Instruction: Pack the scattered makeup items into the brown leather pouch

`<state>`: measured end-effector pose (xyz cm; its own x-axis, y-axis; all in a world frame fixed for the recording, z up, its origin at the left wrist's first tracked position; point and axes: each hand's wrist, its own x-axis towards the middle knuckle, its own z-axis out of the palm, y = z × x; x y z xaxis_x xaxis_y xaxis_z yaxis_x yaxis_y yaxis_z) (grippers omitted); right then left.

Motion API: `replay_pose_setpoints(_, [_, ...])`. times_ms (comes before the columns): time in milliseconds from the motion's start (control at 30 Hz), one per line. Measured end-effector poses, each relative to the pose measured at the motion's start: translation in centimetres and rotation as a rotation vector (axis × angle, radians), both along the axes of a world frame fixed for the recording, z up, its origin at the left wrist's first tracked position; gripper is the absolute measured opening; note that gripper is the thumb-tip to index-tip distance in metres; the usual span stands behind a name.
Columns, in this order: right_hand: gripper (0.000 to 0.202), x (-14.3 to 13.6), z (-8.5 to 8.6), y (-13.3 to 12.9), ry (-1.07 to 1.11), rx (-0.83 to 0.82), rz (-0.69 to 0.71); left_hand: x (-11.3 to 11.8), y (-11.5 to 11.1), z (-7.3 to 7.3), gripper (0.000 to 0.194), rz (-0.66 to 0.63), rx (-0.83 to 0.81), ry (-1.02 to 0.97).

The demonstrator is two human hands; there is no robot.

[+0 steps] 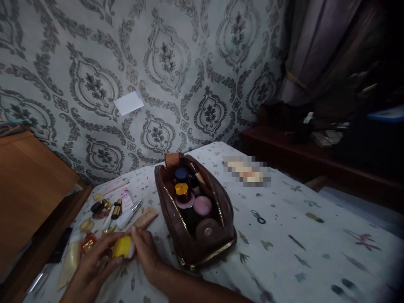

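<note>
A small round jar with a yellow lid (121, 247) is between my hands, low on the left. My left hand (96, 261) has its thumb and fingers closed round the yellow part. Against the jar's pale right side press the bent fingers of my right hand (144, 248). Just right of them stands a brown cosmetic bag (225, 202), unzipped wide. Inside it are a jar with an orange-gold lid (182, 190), a dark blue round lid (181, 174), a pink round item (202, 206) and a brush (197, 173). A tan tube (145, 217) lies beyond my right hand.
Several cosmetics lie at the left, among them a pink-and-white tube (126, 199), a small red bottle (89, 243) and a pale yellow tube (70, 261). A wooden panel (34, 185) borders that side. A blurred patch (246, 171) covers something behind the bag on the patterned cloth (284, 235).
</note>
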<state>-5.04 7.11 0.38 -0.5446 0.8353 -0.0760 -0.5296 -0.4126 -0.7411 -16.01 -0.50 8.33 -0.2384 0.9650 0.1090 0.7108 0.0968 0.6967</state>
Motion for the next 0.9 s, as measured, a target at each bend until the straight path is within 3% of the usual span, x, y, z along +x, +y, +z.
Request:
replay_pose_setpoints(167, [0.083,-0.2,0.2,0.1,0.030,0.008,0.102,0.5,0.1,0.2,0.043,0.051,0.110,0.047])
replay_pose_setpoints(533, [0.088,-0.6,0.3,0.5,0.000,-0.040,0.095,-1.2,1.0,2.5,0.054,0.026,0.000,0.037])
replay_pose_setpoints(700, [0.084,-0.6,0.2,0.3,0.029,0.031,0.129,0.1,1.3,4.2,0.052,0.042,-0.011,-0.052])
replay_pose_setpoints(900, [0.076,-0.6,0.1,0.2,0.027,-0.008,0.165,3.1,2.8,6.7,0.056,0.056,0.132,-0.133])
